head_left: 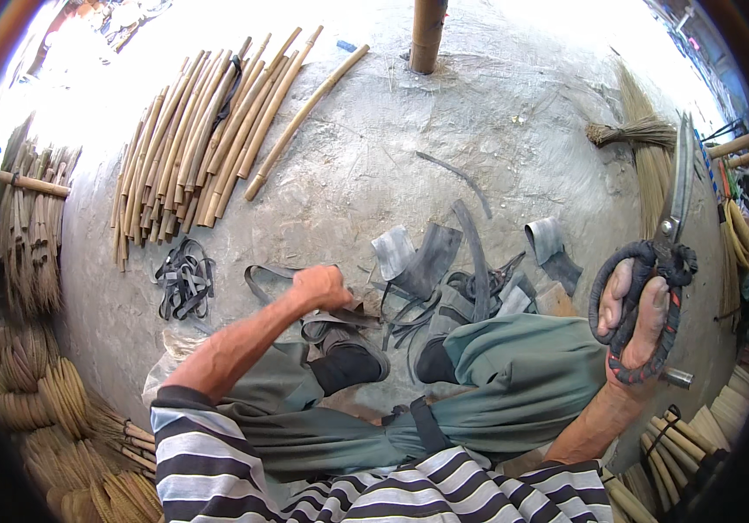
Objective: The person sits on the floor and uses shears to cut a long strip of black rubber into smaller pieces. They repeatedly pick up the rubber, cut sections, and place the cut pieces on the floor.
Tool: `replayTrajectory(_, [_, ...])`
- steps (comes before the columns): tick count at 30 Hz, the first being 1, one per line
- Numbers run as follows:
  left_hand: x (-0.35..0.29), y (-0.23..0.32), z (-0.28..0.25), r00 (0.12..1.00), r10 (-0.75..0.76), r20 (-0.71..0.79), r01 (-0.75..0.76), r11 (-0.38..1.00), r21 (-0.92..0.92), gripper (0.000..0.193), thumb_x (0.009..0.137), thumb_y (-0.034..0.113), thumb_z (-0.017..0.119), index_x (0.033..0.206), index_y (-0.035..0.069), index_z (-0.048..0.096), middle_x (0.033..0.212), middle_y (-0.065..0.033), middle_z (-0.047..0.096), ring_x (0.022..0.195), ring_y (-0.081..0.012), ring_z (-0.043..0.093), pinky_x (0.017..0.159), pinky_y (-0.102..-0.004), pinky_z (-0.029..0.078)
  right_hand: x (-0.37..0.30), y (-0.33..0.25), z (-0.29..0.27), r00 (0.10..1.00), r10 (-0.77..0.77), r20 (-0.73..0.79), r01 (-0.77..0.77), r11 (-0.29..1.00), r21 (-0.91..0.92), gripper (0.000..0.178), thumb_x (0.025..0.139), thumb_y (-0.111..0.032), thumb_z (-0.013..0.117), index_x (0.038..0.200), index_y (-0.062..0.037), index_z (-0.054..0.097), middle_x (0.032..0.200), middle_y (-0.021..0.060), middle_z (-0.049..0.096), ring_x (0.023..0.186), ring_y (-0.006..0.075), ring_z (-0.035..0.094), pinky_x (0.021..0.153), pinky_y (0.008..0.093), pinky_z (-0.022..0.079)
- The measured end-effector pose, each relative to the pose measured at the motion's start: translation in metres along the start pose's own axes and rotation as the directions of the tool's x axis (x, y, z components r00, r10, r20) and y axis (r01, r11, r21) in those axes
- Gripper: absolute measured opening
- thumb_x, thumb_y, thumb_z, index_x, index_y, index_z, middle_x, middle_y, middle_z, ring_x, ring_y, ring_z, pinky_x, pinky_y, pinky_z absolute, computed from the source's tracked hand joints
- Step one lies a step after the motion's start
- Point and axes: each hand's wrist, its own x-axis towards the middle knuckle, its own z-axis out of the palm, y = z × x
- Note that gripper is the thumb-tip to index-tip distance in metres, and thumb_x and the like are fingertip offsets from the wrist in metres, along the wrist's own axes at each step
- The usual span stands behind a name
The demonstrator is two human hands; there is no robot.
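Note:
My left hand (320, 288) is closed in a fist over my left foot, gripping a dark rubber strip (263, 277) that loops out to its left. Large shears (672, 228) are in my right hand (636, 314), out to the right. My fingers and thumb pass through the shears' dark wrapped handles, and the long blades point away from me, close together. Between and beyond my feet lie cut pieces of grey rubber sheet (427, 259), a curled piece (554, 253) and thin strips (411, 321). A tangle of black strips (184, 281) lies left of my left hand.
Bamboo poles (191, 148) are piled at the far left, with one pole (305, 124) apart. A bamboo post (427, 37) stands ahead. Bundled broom fibres (640, 132) lie at the far right. Coiled fibre bundles (62, 399) and canes (662, 449) flank me. A metal cylinder end (678, 378) shows near my right wrist.

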Motion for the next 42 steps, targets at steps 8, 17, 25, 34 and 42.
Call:
replayTrajectory(8, [0.016,-0.011,-0.237,0.364,-0.278,-0.889,-0.412,0.808,-0.421,0.057,0.098,0.014,0.056,0.153,0.001,0.046,0.093,-0.0095,0.067,0.063,-0.0103,0.056,0.054,-0.0277,0.052,-0.005,-0.004,0.019,0.999,0.006,-0.047,-0.005,1.000,0.030,0.051,0.104,-0.055,0.058,0.092,-0.0054,0.055,0.071,-0.0014,0.049,0.057,0.0051,0.048,0.050,0.0201,0.039])
replayTrajectory(17, [0.018,-0.034,-0.095,0.910,0.012,-0.414,-0.111,0.970,-0.216,0.046,0.097,0.033,0.068,0.135,0.007,0.066,0.118,-0.0197,0.075,0.107,-0.0306,0.072,0.094,-0.0435,0.056,-0.012,0.004,0.017,0.998,-0.044,-0.041,0.041,0.997,-0.066,0.042,0.108,-0.045,0.054,0.093,-0.0065,0.059,0.068,-0.0021,0.049,0.058,0.0045,0.045,0.051,0.0199,0.034])
replayTrajectory(25, [-0.016,-0.095,0.062,0.965,-0.051,-0.257,0.045,0.999,-0.032,0.030,0.087,0.027,0.069,0.108,0.007,0.076,0.103,-0.0235,0.075,0.104,-0.0418,0.071,0.092,-0.0512,0.056,-0.008,0.006,0.009,0.996,0.025,0.087,-0.026,1.000,0.011,0.043,0.109,-0.046,0.052,0.093,-0.0058,0.058,0.070,-0.0020,0.046,0.062,0.0050,0.042,0.053,0.0204,0.032])
replayTrajectory(34, [-0.034,-0.037,0.134,0.817,0.291,-0.498,-0.271,0.956,0.114,0.024,0.086,0.022,0.070,0.106,0.010,0.066,0.106,-0.0126,0.061,0.103,-0.0355,0.065,0.083,-0.0500,0.054,-0.011,0.006,0.021,0.998,0.035,0.055,-0.036,0.999,0.016,0.045,0.107,-0.047,0.056,0.092,-0.0051,0.056,0.070,-0.0004,0.046,0.063,0.0066,0.042,0.057,0.0212,0.032])
replayTrajectory(42, [-0.027,-0.026,0.154,0.791,0.313,-0.526,-0.255,0.950,0.182,0.018,0.082,0.020,0.070,0.096,0.008,0.070,0.102,-0.0119,0.061,0.107,-0.0331,0.059,0.083,-0.0483,0.044,-0.014,0.007,0.025,1.000,0.030,-0.008,-0.030,0.999,-0.042,0.043,0.106,-0.048,0.059,0.089,-0.0085,0.060,0.066,-0.0023,0.051,0.056,0.0042,0.045,0.051,0.0187,0.034])
